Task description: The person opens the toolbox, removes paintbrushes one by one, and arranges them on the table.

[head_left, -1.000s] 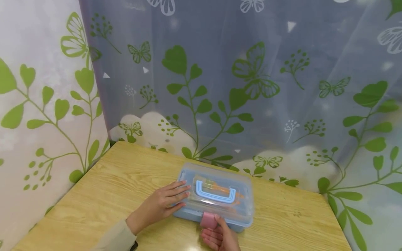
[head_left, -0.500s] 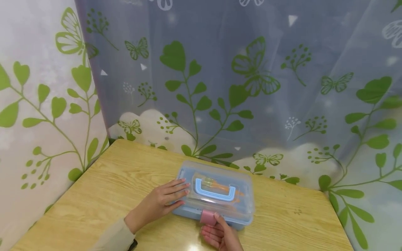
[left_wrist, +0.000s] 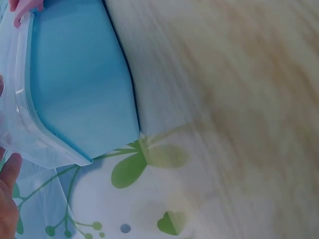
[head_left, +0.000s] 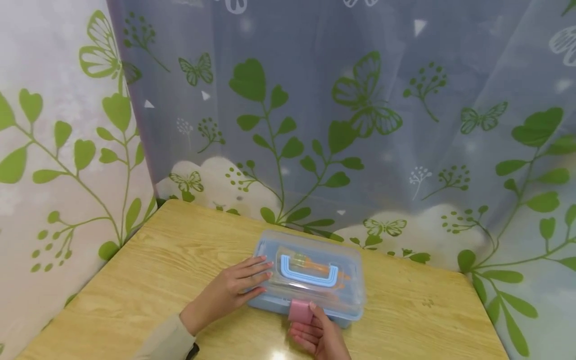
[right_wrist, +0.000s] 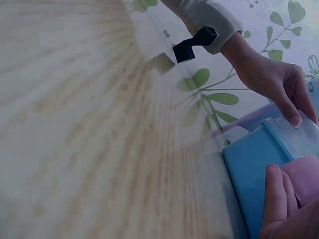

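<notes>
A light blue plastic box [head_left: 268,306] with a clear lid [head_left: 351,295] rests on the table, its blue carry handle [head_left: 310,277] lying flat on top. Through the lid show orange-handled brushes [head_left: 315,267]. My left hand [head_left: 231,287] rests on the lid's left end, fingers extended. At the front, my right hand [head_left: 321,335] pinches the pink latch [head_left: 300,311], thumb on its right edge and the other fingers bent below. In the left wrist view the latch [left_wrist: 29,6] stands out from the box wall. The right wrist view shows right fingers [right_wrist: 276,196] in front of it.
The wood-grain table [head_left: 180,245] extends to both sides of the box. Behind it hangs a grey-blue curtain [head_left: 306,65] with green leaves and butterflies, close to the back edge. A pale patterned sheet [head_left: 58,100] covers the left side.
The right thumb and the pink latch have shifted up very slightly. My left hand stays on the lid, and the box keeps its place. The head view has tilted a little.
</notes>
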The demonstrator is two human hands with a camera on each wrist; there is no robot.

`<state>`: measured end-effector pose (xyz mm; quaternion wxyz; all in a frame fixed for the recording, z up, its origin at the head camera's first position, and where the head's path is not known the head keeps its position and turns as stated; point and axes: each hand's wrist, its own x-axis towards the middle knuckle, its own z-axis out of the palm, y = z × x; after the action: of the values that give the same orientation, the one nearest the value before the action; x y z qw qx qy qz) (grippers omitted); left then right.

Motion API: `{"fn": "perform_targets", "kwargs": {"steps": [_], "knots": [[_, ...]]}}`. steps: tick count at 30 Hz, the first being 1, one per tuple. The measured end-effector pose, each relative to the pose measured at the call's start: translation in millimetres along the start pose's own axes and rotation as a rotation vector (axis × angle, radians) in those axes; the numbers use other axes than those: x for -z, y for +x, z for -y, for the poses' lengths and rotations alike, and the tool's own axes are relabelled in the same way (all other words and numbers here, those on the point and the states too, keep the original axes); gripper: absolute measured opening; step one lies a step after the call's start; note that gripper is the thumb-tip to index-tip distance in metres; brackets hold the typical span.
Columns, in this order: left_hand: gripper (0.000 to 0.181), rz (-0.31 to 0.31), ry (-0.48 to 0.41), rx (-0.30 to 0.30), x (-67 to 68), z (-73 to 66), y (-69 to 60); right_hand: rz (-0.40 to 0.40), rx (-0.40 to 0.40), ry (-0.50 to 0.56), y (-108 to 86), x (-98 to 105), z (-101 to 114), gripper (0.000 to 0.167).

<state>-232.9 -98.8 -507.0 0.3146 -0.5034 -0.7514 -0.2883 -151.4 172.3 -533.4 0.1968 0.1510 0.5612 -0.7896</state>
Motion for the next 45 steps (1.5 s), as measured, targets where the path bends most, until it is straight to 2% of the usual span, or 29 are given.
{"fn": "perform_targets", "kwargs": {"steps": [3, 12, 15, 18, 23, 28, 33, 40, 45], "knots": [[0.041, 0.004, -0.001, 0.005, -0.1, 1.3, 1.1, 0.005, -0.004, 0.005, 0.9, 1, 4, 0.086], [0.039, 0.006, 0.028, -0.013, 1.4, 0.6, 3.2, 0.017, -0.024, 0.016, -0.2, 2, 8, 0.077], [0.04, 0.005, 0.029, -0.007, 1.7, 0.1, 3.6, 0.027, -0.01, 0.007, -1.9, 2, 9, 0.072], [0.04, 0.003, 0.024, -0.004, 1.2, 0.0, 4.3, 0.049, 0.016, 0.008, -3.9, 3, 10, 0.059], [0.041, -0.001, 0.019, -0.007, 0.7, 1.2, 5.2, 0.157, 0.04, -0.004, -4.8, 8, 16, 0.041], [0.041, -0.002, 0.018, -0.005, 2.1, 4.9, 7.5, 0.307, 0.06, -0.023, -1.5, 16, 24, 0.034], [0.046, -0.001, 0.009, 0.006, 1.0, 5.8, 6.7, 0.383, 0.068, -0.1, 0.4, 25, 26, 0.038], [0.043, -0.006, -0.01, 0.011, -2.3, 1.8, 0.9, 0.342, 0.047, -0.191, -1.4, 33, 22, 0.047], [0.042, -0.02, -0.026, 0.028, -4.4, -0.1, -1.7, 0.332, 0.089, -0.24, 0.0, 38, 17, 0.057]]}}
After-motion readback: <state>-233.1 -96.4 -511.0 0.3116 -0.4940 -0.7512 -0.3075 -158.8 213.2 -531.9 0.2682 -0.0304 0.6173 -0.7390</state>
